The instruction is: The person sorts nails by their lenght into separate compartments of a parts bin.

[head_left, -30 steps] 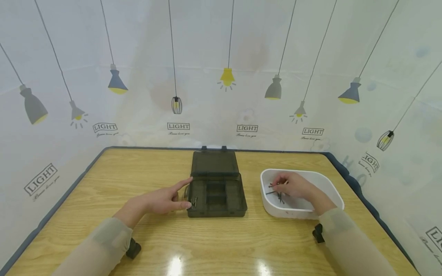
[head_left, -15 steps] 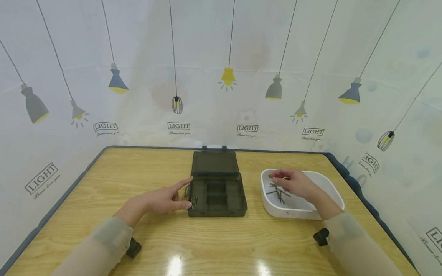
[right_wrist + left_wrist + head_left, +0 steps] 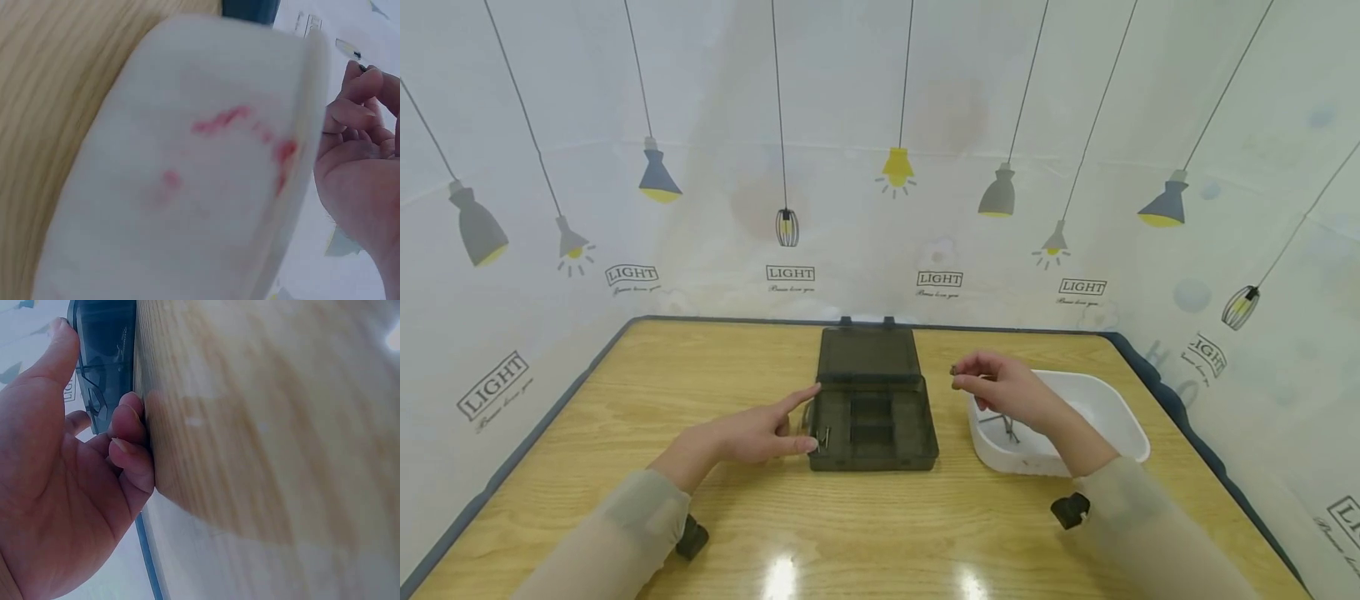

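A dark translucent plastic compartment box (image 3: pixel 913 429) lies on the table with its lid (image 3: pixel 868 354) laid back. Several small screws (image 3: pixel 823 437) sit in its front left compartment. My left hand (image 3: pixel 752 433) is at the box's left side, forefinger and thumb stretched to its edge. In the left wrist view the other fingers (image 3: pixel 131 456) of that hand curl low by the tabletop. My right hand (image 3: pixel 1003 387) is raised over the left rim of a white bin (image 3: pixel 1105 400), pinching a small dark screw (image 3: pixel 953 371) mostly hidden by the fingertips. Several long screws (image 3: pixel 1007 427) lie in the bin.
The wooden table (image 3: pixel 880 533) has a dark blue edging (image 3: pixel 1165 396) along its back and sides. A patterned curtain (image 3: pixel 850 108) surrounds it. Reddish smears (image 3: pixel 225 119) mark the bin's outer wall.
My right hand has lifted out of the white bin and moved left past its rim, with a screw between the fingertips. My left hand has stayed at the box.
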The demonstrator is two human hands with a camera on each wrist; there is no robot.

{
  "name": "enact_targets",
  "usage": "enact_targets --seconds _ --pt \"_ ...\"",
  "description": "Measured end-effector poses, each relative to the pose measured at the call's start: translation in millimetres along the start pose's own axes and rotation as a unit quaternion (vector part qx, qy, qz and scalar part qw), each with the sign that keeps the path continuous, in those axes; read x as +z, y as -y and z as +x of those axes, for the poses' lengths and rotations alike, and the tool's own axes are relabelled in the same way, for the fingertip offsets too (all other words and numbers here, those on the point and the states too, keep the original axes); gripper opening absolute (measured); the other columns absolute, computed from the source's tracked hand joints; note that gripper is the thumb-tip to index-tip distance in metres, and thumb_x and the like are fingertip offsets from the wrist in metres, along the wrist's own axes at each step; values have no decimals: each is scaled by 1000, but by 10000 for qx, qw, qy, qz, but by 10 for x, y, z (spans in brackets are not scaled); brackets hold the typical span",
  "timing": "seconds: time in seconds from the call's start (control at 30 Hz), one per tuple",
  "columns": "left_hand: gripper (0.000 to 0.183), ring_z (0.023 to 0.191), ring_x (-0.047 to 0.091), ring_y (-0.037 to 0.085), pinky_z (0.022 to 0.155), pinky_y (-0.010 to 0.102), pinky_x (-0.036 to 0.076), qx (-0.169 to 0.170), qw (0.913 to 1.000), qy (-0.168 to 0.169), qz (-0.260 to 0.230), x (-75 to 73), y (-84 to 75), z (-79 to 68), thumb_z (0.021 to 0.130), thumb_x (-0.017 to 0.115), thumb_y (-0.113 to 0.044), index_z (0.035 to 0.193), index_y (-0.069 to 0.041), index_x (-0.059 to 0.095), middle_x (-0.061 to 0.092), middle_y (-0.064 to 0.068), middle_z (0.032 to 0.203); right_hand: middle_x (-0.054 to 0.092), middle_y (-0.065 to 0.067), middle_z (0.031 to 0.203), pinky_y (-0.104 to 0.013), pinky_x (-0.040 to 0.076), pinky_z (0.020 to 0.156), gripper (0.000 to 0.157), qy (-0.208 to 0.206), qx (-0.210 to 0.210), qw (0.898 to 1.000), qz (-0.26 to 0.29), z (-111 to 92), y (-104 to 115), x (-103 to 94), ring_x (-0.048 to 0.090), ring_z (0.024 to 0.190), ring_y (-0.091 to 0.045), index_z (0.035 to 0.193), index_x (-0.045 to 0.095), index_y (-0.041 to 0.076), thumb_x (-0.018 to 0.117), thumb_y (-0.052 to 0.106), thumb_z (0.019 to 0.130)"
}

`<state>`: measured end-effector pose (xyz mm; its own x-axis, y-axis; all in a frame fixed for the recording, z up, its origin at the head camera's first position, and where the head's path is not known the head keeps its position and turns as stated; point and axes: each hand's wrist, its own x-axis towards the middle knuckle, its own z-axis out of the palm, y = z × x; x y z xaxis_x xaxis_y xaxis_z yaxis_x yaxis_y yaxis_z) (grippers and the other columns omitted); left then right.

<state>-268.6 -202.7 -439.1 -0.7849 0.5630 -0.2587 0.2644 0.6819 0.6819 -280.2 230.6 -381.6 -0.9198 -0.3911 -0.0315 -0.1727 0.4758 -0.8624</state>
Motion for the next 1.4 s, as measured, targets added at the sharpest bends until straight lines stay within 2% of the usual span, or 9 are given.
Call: enact_targets --seconds 0.17,0.37,0.57,0.67,0.8,0.9,1.03,1.2,1.4 --pt "101 65 46 16 67 34 43 -2 10000 1 -10 -3 -9 -2 105 70 -60 179 -34 6 56 0 77 71 -5 109 -32 49 65 27 109 -179 9998 9 99 140 165 55 74 -20 128 68 7 68 29 112" --pt "101 65 45 16 67 34 43 -19 10000 17 -44 -3 -10 -4 105 69 -60 179 -34 6 56 1 77 70 -7 108 -31 52 68 24 257 -271 9993 36 240 240 377 59 75 -21 124 71 10 71 29 109" --pt "101 65 46 17 67 34 43 -18 10000 36 -57 1 0 7 105 69 -60 179 -35 5 56 1 77 74 -14 117 -45 60 79 22 469 -244 9985 106 386 268 591 64 82 -25 124 71 10 71 27 110" --pt "101 65 47 17 67 35 44 -40 10000 38 -66 1 2 12 105 69 -61 179 -36 5 57 1 77 75 -20 117 -49 60 78 22 513 -321 9981 76 439 290 689 65 81 -32 124 72 8 71 25 109" --pt "100 66 49 17 68 36 45 -61 9999 40 -93 1 1 19 105 69 -61 179 -36 5 58 2 78 77 -20 115 -47 59 75 21 530 -337 9980 -10 503 320 818 64 74 -27 121 73 8 72 25 109" --pt "100 67 50 18 68 36 46 -59 9999 44 -102 0 2 25 105 68 -61 179 -36 5 59 3 78 78 -12 111 -45 60 75 20 532 -291 9981 -69 541 332 910 64 72 -18 121 74 10 72 26 109" --pt "100 66 51 18 68 36 46 -66 9999 43 -86 0 2 27 105 68 -61 179 -36 6 59 4 78 78 -4 108 -40 61 75 21 624 -290 9976 -92 578 339 1024 65 73 -16 122 74 10 72 26 109" --pt "100 66 50 18 68 36 46 -89 9999 62 -113 -1 6 30 105 68 -61 179 -36 6 60 4 79 78 -5 108 -38 60 74 22 825 -355 9959 -119 615 344 1137 64 70 -15 123 74 7 72 24 109" --pt "100 66 51 17 68 36 46 -89 9998 53 -140 1 -6 24 105 68 -61 179 -36 6 60 4 78 77 -8 107 -38 60 73 21 860 -345 9955 -184 623 375 1231 63 67 -14 122 74 8 73 24 108"
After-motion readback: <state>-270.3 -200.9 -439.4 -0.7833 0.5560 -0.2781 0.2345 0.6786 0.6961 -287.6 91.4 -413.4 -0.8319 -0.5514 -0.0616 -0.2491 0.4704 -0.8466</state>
